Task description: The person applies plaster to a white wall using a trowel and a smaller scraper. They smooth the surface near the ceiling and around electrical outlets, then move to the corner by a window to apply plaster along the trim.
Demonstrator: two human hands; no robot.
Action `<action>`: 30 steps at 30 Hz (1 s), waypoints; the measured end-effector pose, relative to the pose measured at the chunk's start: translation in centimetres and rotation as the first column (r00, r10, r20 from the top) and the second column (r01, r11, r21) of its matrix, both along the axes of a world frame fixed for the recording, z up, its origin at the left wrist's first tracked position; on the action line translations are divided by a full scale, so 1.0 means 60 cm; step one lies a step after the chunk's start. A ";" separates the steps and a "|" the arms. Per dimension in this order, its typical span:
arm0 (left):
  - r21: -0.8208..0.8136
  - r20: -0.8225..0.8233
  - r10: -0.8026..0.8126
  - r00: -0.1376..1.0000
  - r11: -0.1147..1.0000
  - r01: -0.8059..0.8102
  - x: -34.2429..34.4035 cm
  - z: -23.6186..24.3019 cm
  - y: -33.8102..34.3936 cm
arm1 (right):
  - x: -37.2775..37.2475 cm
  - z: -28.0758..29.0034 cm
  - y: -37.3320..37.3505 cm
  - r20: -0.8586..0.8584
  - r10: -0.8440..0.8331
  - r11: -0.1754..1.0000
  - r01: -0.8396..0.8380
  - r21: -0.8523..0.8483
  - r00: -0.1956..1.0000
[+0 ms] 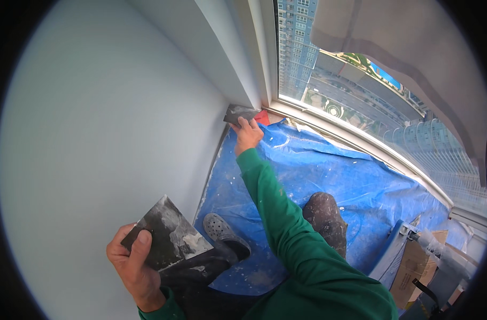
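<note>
At the lower left, my left hand [134, 261] grips a dark, flat, square putty spreader [174, 234], thumb on top. White and grey filler is smeared over its face. My right arm, in a green sleeve, reaches forward to the corner beside the window. There my right hand [248, 134] is closed on a second dark putty spreader [238, 113], also streaked with white. This one is low in the corner near the foot of the pale wall [110, 122]; whether its edge touches the wall I cannot tell. Something red [262, 118] shows just beyond my fingers.
A wrinkled blue tarp [355, 184], spotted with white, covers the floor. My feet stand on it, one in a grey clog [218, 226]. The window sill [371, 141] bounds the far right, under a hanging grey shade [414, 48]. A cardboard box [411, 269] and other gear stand at the lower right.
</note>
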State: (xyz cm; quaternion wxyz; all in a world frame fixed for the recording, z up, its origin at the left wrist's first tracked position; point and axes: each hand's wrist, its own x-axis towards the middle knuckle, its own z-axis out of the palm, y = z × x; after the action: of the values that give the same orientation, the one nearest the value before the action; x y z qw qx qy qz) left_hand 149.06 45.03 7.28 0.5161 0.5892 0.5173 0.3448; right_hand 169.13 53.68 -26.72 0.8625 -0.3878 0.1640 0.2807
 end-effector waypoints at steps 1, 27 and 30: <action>0.003 -0.006 -0.003 1.000 1.000 0.003 0.000 -0.001 0.000 | 0.000 0.009 -0.004 0.008 0.007 1.000 -0.007 0.015 1.000; -0.203 0.179 -0.020 0.984 0.977 0.057 0.005 0.002 0.008 | 0.187 -0.023 -0.193 0.134 0.609 0.729 -0.485 -0.483 0.782; -0.310 0.292 0.048 0.955 0.950 0.047 -0.002 0.003 0.014 | 0.145 0.022 -0.272 0.077 0.601 0.778 -0.560 -0.285 0.796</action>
State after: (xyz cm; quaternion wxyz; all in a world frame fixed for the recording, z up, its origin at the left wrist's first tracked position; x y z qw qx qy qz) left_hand 148.95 45.87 7.43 0.6745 0.4412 0.4825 0.3429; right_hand 177.83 37.34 -25.37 0.6886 -0.5454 -0.0014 0.4778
